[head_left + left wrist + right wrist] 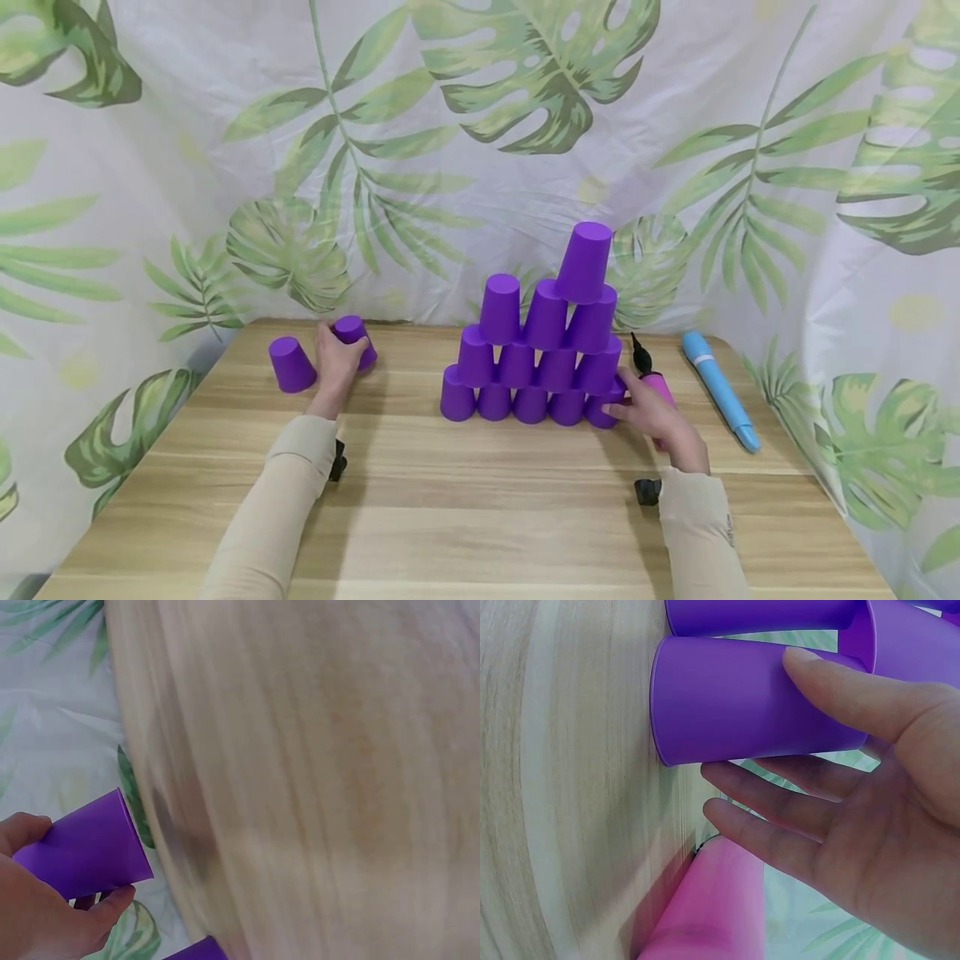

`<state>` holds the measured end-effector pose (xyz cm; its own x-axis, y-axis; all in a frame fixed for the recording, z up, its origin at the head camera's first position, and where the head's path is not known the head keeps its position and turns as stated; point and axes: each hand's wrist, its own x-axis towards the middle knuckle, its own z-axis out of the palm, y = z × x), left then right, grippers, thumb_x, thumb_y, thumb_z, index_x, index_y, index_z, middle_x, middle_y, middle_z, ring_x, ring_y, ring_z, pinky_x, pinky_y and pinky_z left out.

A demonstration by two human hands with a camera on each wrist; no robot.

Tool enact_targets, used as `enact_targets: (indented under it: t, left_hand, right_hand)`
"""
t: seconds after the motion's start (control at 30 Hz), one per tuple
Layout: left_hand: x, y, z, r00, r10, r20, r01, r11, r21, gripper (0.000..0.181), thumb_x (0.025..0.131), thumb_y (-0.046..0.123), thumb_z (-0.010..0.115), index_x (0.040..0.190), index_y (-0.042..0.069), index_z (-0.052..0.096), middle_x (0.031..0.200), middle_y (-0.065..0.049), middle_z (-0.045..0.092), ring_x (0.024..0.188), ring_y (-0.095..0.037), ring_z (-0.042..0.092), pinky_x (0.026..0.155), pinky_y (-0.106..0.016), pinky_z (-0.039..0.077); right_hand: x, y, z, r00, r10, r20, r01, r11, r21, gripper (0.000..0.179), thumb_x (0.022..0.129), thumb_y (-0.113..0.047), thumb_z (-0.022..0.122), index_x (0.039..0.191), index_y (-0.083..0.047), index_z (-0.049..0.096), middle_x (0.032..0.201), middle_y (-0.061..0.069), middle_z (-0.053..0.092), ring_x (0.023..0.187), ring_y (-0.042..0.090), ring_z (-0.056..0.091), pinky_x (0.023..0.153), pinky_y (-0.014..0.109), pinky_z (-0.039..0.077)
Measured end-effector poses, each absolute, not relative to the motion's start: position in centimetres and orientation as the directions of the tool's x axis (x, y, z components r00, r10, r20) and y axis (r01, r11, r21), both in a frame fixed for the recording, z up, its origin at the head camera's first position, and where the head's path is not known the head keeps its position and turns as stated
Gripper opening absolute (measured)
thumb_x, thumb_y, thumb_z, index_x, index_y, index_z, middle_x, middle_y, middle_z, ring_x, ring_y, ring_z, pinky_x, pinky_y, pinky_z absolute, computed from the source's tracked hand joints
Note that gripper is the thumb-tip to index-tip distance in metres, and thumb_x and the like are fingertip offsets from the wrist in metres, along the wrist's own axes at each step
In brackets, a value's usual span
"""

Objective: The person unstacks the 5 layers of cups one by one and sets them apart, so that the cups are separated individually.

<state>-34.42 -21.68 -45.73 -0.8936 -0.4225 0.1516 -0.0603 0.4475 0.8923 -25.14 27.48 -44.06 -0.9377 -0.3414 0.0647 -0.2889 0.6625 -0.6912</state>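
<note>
At the back left, my left hand [339,358] grips an upside-down purple cup [349,330], thumb on one side and fingers on the other. The left wrist view shows this cup's rim facing the table, with a shadow beyond it. Another upside-down purple cup [292,367] stands just left of that hand. Right of centre rises a stepped stack of purple cups [531,403], all mouth down, with a single cup [585,262] on top. My right hand [651,408] holds the bottom row's rightmost cup [742,701], its thumb across the near side and fingers along the outer side.
Behind the right hand lies a pink pump [657,387] with a black nozzle. Farther right is a light blue tube [720,392] with a white band. A leaf-patterned cloth [525,192] hangs at the back edge of the wooden table [480,517].
</note>
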Motion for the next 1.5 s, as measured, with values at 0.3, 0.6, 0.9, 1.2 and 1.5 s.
enact_targets:
  t: [0.3, 0.6, 0.9, 1.2, 1.5]
  left_hand:
    - [-33.9, -22.0, -46.4, -0.88, -0.457, 0.128, -0.106, 0.453, 0.885, 0.061, 0.082, 0.007, 0.065, 0.133, -0.005, 0.033, 0.132, -0.027, 0.039, 0.124, -0.041, 0.041, 0.106, -0.049, 0.035]
    - [-33.7, -22.0, -46.4, -0.871, -0.48, 0.107, -0.151, 0.467, 0.871, 0.063, 0.081, 0.005, 0.064, 0.134, -0.004, 0.033, 0.133, -0.028, 0.038, 0.122, -0.043, 0.042, 0.105, -0.051, 0.035]
    - [-33.7, -22.0, -46.8, -0.851, -0.511, 0.119, -0.174, 0.489, 0.855, 0.063, 0.081, 0.006, 0.064, 0.134, -0.003, 0.032, 0.133, -0.028, 0.039, 0.122, -0.045, 0.042, 0.104, -0.053, 0.034]
    - [-34.0, -21.4, -46.3, -0.845, -0.481, 0.234, -0.103, 0.576, 0.811, 0.07, 0.079, 0.006, 0.069, 0.137, -0.004, 0.032, 0.133, -0.028, 0.037, 0.122, -0.046, 0.039, 0.105, -0.053, 0.033]
    - [-33.5, -17.3, -41.5, -0.755, -0.279, 0.593, 0.285, 0.676, 0.68, 0.065, 0.079, 0.001, 0.072, 0.134, -0.006, 0.038, 0.137, -0.024, 0.033, 0.132, -0.037, 0.028, 0.112, -0.045, 0.027]
  right_hand:
    - [-25.1, 27.3, -44.2, -0.938, -0.341, 0.067, -0.289, 0.66, -0.694, 0.057, 0.09, -0.004, 0.065, 0.138, 0.007, 0.035, 0.118, 0.029, 0.058, 0.107, 0.042, 0.06, 0.091, 0.05, 0.05]
    - [-25.0, 27.2, -44.2, -0.94, -0.336, 0.063, -0.282, 0.657, -0.699, 0.056, 0.089, -0.002, 0.064, 0.137, 0.006, 0.036, 0.119, 0.03, 0.057, 0.109, 0.043, 0.058, 0.092, 0.051, 0.049]
    - [-25.0, 27.2, -44.3, -0.938, -0.342, 0.065, -0.284, 0.644, -0.71, 0.057, 0.09, -0.002, 0.063, 0.139, 0.007, 0.034, 0.121, 0.03, 0.056, 0.109, 0.042, 0.058, 0.093, 0.051, 0.049]
    - [-25.0, 27.2, -44.2, -0.937, -0.344, 0.066, -0.287, 0.648, -0.705, 0.058, 0.09, -0.002, 0.064, 0.138, 0.008, 0.034, 0.12, 0.03, 0.056, 0.109, 0.043, 0.058, 0.092, 0.051, 0.049]
    - [-25.2, 27.5, -44.2, -0.943, -0.327, 0.068, -0.279, 0.661, -0.697, 0.058, 0.09, -0.004, 0.064, 0.138, 0.006, 0.035, 0.12, 0.029, 0.057, 0.109, 0.042, 0.058, 0.093, 0.052, 0.048]
